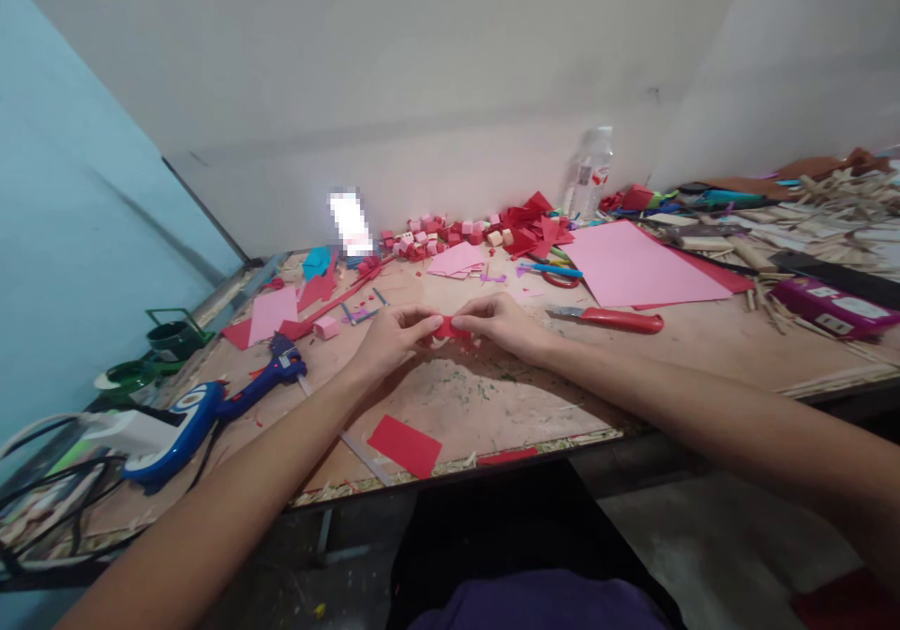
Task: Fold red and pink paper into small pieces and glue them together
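Note:
Between my two hands, above the middle of the table, is a small piece of red paper [452, 328]. My left hand [396, 337] pinches its left end with thumb and fingers. On the right end, my right hand [504, 326] closes in a similar pinch. Whether the paper is folded is too small to tell. Beyond my right hand lies a red-handled knife [619, 320], its blade pointing left. Nearer my body, a red paper rectangle [405, 444] rests flat by the table's front edge. A pink paper cube [326, 327] sits left of my left hand.
Red and pink paper cubes [450, 232] are heaped along the back. A blue glue gun [271, 372] and a blue power strip [172, 438] with cables lie left. A plastic bottle [592, 175], pink paper sheets [643, 264], scissors [561, 277] and wood strips [816, 213] are to the right.

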The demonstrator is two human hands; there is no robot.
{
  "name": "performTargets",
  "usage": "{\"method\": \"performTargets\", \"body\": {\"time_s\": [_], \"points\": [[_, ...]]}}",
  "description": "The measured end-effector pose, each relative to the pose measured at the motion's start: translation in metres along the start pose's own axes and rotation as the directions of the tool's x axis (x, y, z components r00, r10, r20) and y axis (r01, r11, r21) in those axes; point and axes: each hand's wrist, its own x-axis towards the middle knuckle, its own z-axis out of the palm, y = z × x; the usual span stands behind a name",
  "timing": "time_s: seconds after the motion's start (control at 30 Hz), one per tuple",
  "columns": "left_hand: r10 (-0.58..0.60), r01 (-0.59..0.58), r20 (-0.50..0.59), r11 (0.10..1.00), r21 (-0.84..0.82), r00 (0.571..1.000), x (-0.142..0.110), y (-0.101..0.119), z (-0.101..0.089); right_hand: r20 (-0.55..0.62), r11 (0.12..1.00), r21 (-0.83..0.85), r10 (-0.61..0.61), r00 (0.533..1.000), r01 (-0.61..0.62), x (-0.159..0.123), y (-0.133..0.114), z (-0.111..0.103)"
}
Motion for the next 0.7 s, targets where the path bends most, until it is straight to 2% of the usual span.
{"method": "performTargets", "body": {"time_s": [0.3, 0.5, 0.7], "points": [[0.031, -0.031, -0.026, 0.999, 0.031, 0.999, -0.0011, 0.0015, 0.0025, 0.029, 0.998, -0.026, -0.052, 0.998, 0.053, 0.0032, 0.0042, 0.0005], [0.040, -0.046, 0.054, 0.993, 0.105, 0.998, -0.0023, 0.0031, 0.0026, 0.032, 0.999, -0.036, -0.030, 0.999, 0.031, 0.0031, 0.0079, 0.0027], [0.042, -0.049, 0.060, 0.991, 0.122, 0.997, -0.0022, 0.0034, 0.0015, 0.075, 0.998, -0.068, 0.003, 0.997, 0.002, 0.0024, 0.0091, 0.0033]]}}
